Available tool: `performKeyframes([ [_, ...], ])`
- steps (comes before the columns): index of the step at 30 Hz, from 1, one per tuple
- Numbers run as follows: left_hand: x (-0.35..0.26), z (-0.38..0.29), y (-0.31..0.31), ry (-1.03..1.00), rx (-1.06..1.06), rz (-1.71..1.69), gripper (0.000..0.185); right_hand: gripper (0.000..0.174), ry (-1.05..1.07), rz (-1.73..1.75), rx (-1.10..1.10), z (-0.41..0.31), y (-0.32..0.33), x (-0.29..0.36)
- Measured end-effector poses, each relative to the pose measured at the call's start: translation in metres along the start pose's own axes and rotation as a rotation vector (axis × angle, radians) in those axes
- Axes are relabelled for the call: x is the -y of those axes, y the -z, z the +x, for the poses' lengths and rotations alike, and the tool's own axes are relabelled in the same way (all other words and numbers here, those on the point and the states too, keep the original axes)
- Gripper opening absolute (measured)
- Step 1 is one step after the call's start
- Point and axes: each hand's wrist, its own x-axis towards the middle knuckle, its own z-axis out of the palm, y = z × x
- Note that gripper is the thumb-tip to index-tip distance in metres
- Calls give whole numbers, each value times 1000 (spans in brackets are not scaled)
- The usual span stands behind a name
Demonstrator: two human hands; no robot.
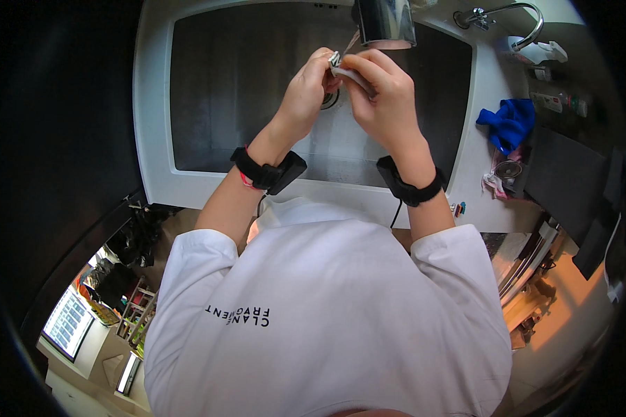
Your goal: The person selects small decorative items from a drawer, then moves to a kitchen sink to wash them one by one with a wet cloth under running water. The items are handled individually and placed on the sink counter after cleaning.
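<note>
My left hand (307, 86) is raised over a rectangular sink (208, 130). Its thumb and fingers pinch a small pale object with dark marks (335, 59), too small to name. Close beside it, my right hand (388, 91) grips a thin whitish strip (357, 79) that runs from the fingertips under the palm. The fingertips of both hands nearly meet, and I cannot tell whether the strip and the small object are joined. Just above my right hand is a shiny dark cylinder (387, 23) with a pale pinkish end. A thin cord (350, 41) shows between the cylinder and my fingers.
A drain (330, 99) lies below my hands. On the right ledge are a curved chrome faucet (529, 15), a white spray bottle (537, 52), a clear bottle (558, 101) and a blue cloth (508, 125). A dark panel (68, 130) borders the left side.
</note>
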Motion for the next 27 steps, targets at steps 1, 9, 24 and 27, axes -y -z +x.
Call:
performKeyframes([
  [1,0,2,5,-14,22,-5,24,17,-29,-16,-22,-1,3,-2],
  [9,11,1,3,22,-121,113,24,13,-4,50,-136,5,-12,-6],
  [24,-6,-5,14,-619,23,1077,16,13,-255,173,-118,-6,11,-27],
  [27,-8,-5,14,-753,82,1224,13,14,-179,210,-60,2,8,-20],
])
